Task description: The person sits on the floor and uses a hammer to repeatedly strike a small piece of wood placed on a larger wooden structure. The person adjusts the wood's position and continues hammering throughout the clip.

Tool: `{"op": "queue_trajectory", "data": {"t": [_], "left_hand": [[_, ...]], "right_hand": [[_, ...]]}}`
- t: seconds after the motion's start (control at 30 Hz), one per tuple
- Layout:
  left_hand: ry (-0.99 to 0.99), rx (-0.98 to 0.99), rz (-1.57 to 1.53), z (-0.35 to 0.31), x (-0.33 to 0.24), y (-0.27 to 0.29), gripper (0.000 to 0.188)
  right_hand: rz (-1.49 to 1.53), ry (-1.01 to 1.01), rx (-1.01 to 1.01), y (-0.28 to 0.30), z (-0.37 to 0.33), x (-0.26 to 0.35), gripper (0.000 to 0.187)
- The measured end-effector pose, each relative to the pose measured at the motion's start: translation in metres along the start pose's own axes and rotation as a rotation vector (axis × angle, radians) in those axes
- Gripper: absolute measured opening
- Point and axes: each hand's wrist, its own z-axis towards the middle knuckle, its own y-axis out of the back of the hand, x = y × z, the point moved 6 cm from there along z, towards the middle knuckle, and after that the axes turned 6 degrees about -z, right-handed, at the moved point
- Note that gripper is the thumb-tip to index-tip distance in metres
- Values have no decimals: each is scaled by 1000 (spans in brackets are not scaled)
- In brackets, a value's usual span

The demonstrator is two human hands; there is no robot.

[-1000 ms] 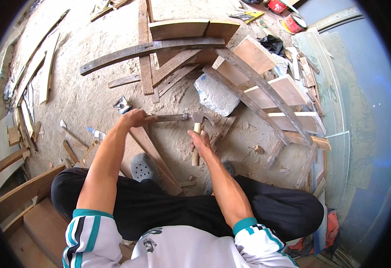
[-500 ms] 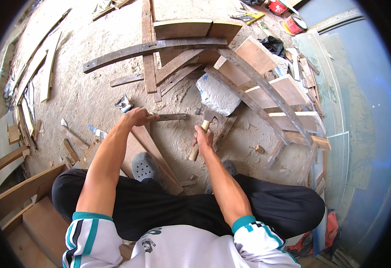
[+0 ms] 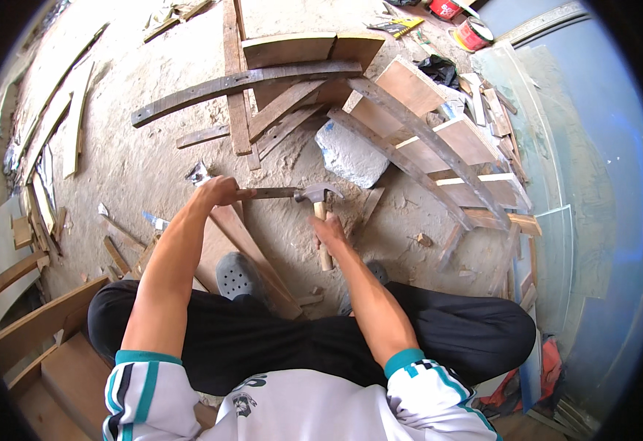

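My left hand is closed round the left end of a short dark wood strip, held roughly level above the dusty floor. In my right hand is a claw hammer, gripped by its pale wooden handle. The hammer's metal head meets the strip's right end, its claw pointing right. Just beyond the hammer lies a whitish stone-like block. Below my left hand, a brown board slants along the floor beside my grey clog.
A wooden frame of curved slats and panels spreads from top centre to the right. Loose planks lie at left. Blue-grey sheets line the right side. Red buckets and a yellow-black saw sit at the far right.
The hammer has moved left, and its head has come against the end of the wood strip. My left hand still holds the strip, slightly further left in view.
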Motion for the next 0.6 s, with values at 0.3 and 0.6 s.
{"op": "queue_trajectory", "data": {"t": [0.3,0.6], "left_hand": [[14,-7,30,5,9,-4,85],[39,-25,15,-8,5,1,89]], "right_hand": [[227,37,-39,-8,3,4,23],[198,89,-130,-4,-11,20,22]]}}
